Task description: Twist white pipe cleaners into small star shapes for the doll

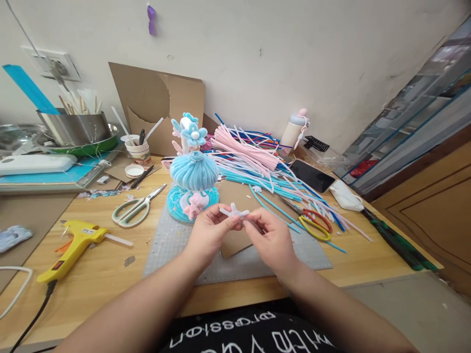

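Between my two hands, above the grey cutting mat, is a small white piece of bent pipe cleaner with several short arms, like a star. My left hand pinches it from the left with thumb and fingers. From the other side, my right hand closes its fingertips on the same piece. Just beyond my left hand stands a blue pipe-cleaner figure with a pleated skirt, flowers on top and a pink star on its round base. A brown cardboard piece lies partly beneath my hands.
A yellow glue gun and green-handled scissors lie on the left. Red-and-yellow scissors rest at right. Behind are piled pipe cleaners, a phone, a bottle and a paper cup.
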{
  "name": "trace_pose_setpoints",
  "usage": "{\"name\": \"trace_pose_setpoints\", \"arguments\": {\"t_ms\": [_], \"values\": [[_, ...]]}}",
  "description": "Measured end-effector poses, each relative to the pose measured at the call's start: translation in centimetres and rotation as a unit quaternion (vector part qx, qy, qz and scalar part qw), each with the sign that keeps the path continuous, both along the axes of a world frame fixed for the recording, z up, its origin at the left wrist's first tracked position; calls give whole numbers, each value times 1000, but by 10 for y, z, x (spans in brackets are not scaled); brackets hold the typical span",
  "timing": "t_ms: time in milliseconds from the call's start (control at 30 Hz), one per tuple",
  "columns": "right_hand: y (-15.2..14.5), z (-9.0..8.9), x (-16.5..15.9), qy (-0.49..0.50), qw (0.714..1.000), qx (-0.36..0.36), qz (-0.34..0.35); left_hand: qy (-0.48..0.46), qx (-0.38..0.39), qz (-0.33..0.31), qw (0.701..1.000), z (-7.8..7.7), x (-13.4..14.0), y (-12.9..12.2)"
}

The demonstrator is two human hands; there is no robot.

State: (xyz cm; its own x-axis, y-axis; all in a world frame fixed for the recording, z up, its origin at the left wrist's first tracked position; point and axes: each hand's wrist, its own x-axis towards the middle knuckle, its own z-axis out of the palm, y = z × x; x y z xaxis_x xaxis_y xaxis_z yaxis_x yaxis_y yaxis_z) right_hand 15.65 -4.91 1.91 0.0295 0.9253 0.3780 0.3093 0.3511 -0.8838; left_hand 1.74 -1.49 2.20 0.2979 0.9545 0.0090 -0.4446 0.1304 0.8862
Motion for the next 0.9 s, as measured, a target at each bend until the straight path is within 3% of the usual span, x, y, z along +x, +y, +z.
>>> {"name": "trace_pose_setpoints", "arguments": {"t_ms": [67, 167, 233, 300, 433, 567, 633, 733, 900], "values": [[-7, 4, -1, -170, 983, 53, -43, 39, 19, 35, 998, 0, 0, 0], [-15, 15, 1, -357, 927, 94, -69, 111, 49, 63, 991, 0, 0, -1], [-16, 25, 4, -419, 902, 92, -53, 165, 84, 63, 981, -1, -1, -1], [-14, 36, 10, -437, 896, 76, -17, 217, 123, 39, 968, -2, -3, 1], [-1, 53, 27, -350, 934, -9, 66, 237, 122, -76, 961, 1, -7, 3], [13, 57, 37, -173, 954, -162, 185, 128, 23, -188, 974, 5, -11, 2], [16, 54, 37, -81, 953, -191, 222, 69, -7, -216, 974, 5, -11, 2], [16, 42, 33, 4, 962, -169, 214, -1, -18, -205, 979, 5, -10, 1], [8, 20, 16, 46, 987, -69, 140, -54, -60, -142, 987, 2, -5, 2]]}}
